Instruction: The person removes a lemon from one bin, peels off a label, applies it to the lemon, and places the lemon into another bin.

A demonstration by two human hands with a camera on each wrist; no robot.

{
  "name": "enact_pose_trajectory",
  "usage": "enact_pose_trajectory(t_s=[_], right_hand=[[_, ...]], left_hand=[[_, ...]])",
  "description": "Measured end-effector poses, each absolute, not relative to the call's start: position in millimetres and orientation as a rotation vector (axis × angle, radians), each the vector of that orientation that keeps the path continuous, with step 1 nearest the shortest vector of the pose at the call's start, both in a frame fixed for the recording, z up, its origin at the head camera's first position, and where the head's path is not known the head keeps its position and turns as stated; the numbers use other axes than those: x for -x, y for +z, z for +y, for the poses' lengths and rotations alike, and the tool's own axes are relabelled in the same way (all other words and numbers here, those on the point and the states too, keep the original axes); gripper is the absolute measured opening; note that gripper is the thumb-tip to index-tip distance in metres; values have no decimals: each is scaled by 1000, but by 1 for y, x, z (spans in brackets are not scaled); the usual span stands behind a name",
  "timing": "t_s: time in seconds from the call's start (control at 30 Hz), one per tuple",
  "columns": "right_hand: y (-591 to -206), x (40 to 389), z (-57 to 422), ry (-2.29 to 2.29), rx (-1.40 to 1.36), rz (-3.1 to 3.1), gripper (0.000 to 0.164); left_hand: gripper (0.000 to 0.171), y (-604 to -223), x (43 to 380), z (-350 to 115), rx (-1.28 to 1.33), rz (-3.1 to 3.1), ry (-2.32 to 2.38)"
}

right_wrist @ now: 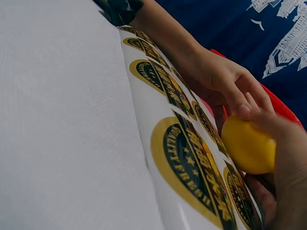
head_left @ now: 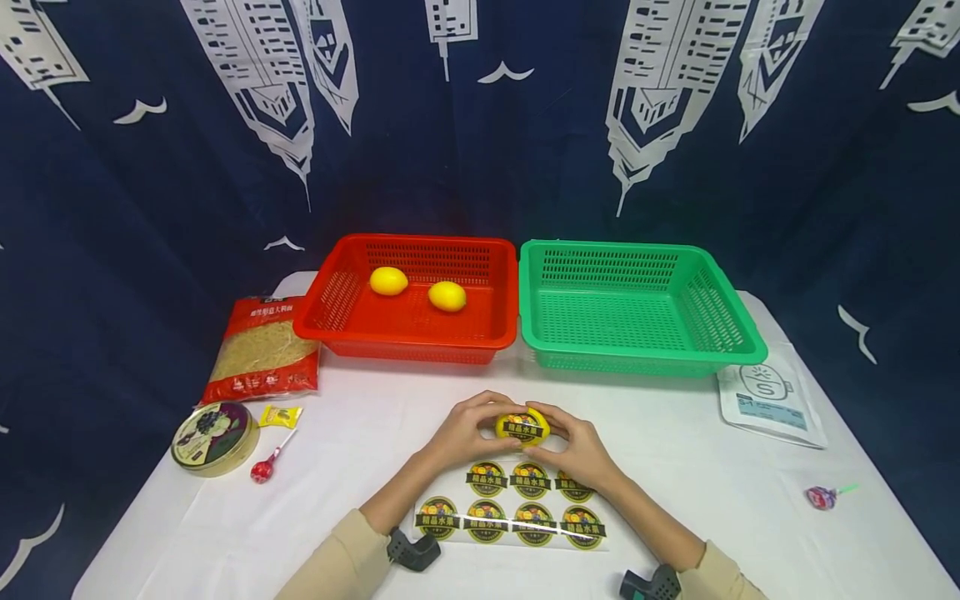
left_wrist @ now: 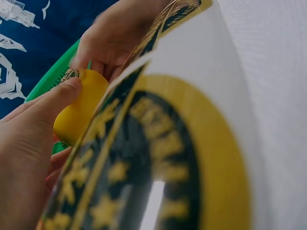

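Note:
A yellow lemon (left_wrist: 85, 111) is held just above the sticker sheet, between both hands. A round black-and-gold sticker (head_left: 524, 428) lies across the lemon's upper face in the head view. My left hand (head_left: 467, 432) grips the lemon's left end with thumb and fingers. From the other side, my right hand (head_left: 579, 450) holds its right end, the thumb low and the fingers at the top. Beneath them lies the sheet of round stickers (head_left: 510, 500), two rows visible; the right hand covers part of its upper right. In the right wrist view the lemon (right_wrist: 247, 146) shows a plain yellow side.
Behind stand a red basket (head_left: 405, 343) with two lemons (head_left: 447, 296) and a green basket (head_left: 611, 321). At left lie a noodle bag (head_left: 262, 350), a round tin (head_left: 213, 437), a yellow-wrapped candy (head_left: 281, 416) and a lollipop (head_left: 262, 471). A white pouch (head_left: 772, 396) and another lollipop (head_left: 822, 497) lie right.

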State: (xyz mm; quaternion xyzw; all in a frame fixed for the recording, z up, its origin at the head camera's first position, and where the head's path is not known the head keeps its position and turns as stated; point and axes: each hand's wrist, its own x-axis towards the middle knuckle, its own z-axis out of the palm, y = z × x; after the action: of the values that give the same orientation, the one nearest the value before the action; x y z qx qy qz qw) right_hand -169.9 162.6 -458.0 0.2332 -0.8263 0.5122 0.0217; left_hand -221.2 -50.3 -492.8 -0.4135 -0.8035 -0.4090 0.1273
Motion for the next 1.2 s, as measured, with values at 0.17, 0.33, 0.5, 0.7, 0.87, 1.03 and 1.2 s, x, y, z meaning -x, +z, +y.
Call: enact_pose_trajectory(t_s=[0.17, 0.33, 0.5, 0.7, 0.87, 1.03, 1.2], right_hand=[[-458, 171, 162, 1693, -658, -2523, 41], [-459, 173, 162, 1791, -634, -2503, 38], [-459, 178, 166, 1954, -596, -2524, 40], [-463, 183, 173, 2000, -649, -2543, 48], [-465, 183, 177, 2059, -685, -2526, 53], [-464, 187, 185, 2002, -781, -2594, 53], [-470, 194, 203, 1953, -844, -2570, 49]], left_hand=[[43, -494, 221, -49, 1209, -2327, -1151], [43, -494, 220, -50, 1209, -2344, -1174], [45, -495, 221, -50, 1224, -2331, -1191], [45, -496, 222, -50, 1242, -2337, -1195], [45, -495, 220, -51, 1253, -2349, -1201], [45, -494, 218, -51, 1261, -2349, -1214], [45, -493, 220, -50, 1258, -2362, -1270]])
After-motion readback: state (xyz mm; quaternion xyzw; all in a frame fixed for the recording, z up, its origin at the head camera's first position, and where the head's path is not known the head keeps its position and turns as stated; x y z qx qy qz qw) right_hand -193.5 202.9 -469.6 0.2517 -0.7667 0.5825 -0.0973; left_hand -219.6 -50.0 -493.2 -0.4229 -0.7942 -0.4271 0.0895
